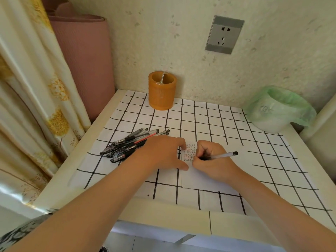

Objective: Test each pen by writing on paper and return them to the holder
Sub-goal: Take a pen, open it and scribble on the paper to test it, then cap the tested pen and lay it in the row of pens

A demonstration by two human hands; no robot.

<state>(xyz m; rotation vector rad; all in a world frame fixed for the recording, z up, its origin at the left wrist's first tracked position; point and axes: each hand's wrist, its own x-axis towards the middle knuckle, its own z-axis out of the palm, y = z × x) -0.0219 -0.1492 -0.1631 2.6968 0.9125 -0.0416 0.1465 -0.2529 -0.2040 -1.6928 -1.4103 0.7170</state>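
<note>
A white sheet of paper (203,177) lies on the checked tablecloth, with rows of small red and black marks near its top left corner. My right hand (211,159) grips a clear pen (222,155) with a black cap end, its tip down on the paper. My left hand (163,153) lies flat, fingers straight, pressing the paper's left edge. A pile of several black and red pens (131,144) lies just left of my left hand. The orange pen holder (162,90) stands upright at the back against the wall, with one clear pen inside.
A small bin lined with a green bag (278,110) sits at the table's back right corner. A rolled pink mat (87,60) and a curtain (32,91) stand left of the table. A wall socket (224,34) is above the table.
</note>
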